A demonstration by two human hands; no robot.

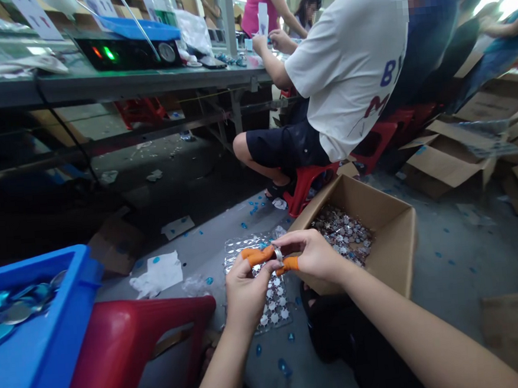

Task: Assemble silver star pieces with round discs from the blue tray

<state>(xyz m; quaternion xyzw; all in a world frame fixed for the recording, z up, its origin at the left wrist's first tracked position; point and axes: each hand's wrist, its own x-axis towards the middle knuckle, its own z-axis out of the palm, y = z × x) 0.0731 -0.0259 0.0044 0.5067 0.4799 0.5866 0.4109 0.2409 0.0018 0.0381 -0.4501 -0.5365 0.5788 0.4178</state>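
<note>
The left hand [248, 295] and the right hand [313, 255] met just left of the cardboard box [390, 238], their fingers pressed together in a pinch on a small silver piece [278, 254]. Orange finger cots [258, 254] covered the gripping fingers of both hands. The piece was held above a clear plastic sheet [241, 260], which lay beside the box and carried rows of small silver-and-white pieces. Inside the box lay a heap of similar pieces [342, 235]. Farther left of the box stood a blue crate [37, 262] holding round blue and silver discs [10, 309], with a red stool [127, 333] between the crate and the sheet. A crumpled white tissue [158, 275] lay left of the sheet, and blue bits [284, 366] were scattered on the floor in front of the box. Beyond the box, a co-worker [347, 63] in a white T-shirt sat on a low red seat [307, 185], with both hands raised to a long bench [113, 83].
</note>
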